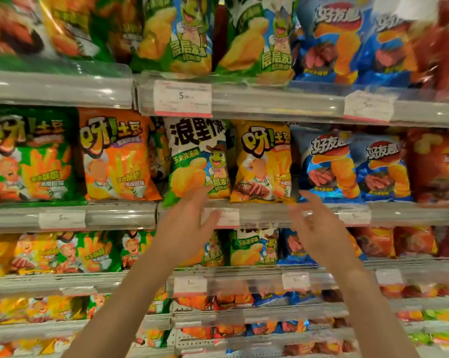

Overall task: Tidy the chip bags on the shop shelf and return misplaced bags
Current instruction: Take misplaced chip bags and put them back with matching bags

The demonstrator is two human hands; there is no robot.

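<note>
Green and white, the corn-soup chip bag [199, 161] stands on the middle shelf [257, 210], its bold black characters reading 浪里个浪 above a smaller green strip with 玉米浓汤味 and a cartoon frog in a cowboy hat. Just to its right a yellow bag [262, 161] is printed 呀!土豆, the same name as on the orange bag [115, 156] and the green bag [32, 156] further left. Right of the yellow one, two blue bags [352, 166] carry 好友趣 over pictures of meat slices. Price tags on the clear shelf rails show a 5, clearest on the white tag [182, 98] of the rail above. More frog bags [177, 34] stand on the top shelf and on the shelf below the hands. The left hand [186, 226] is raised with fingers spread and straight, its fingertips touching the lower edge of the corn-soup chip bag, holding nothing. The right hand [314, 223] is blurred, fingers loosely apart, hovering before the rail beneath the yellow and blue bags; whether it touches anything cannot be told
</note>
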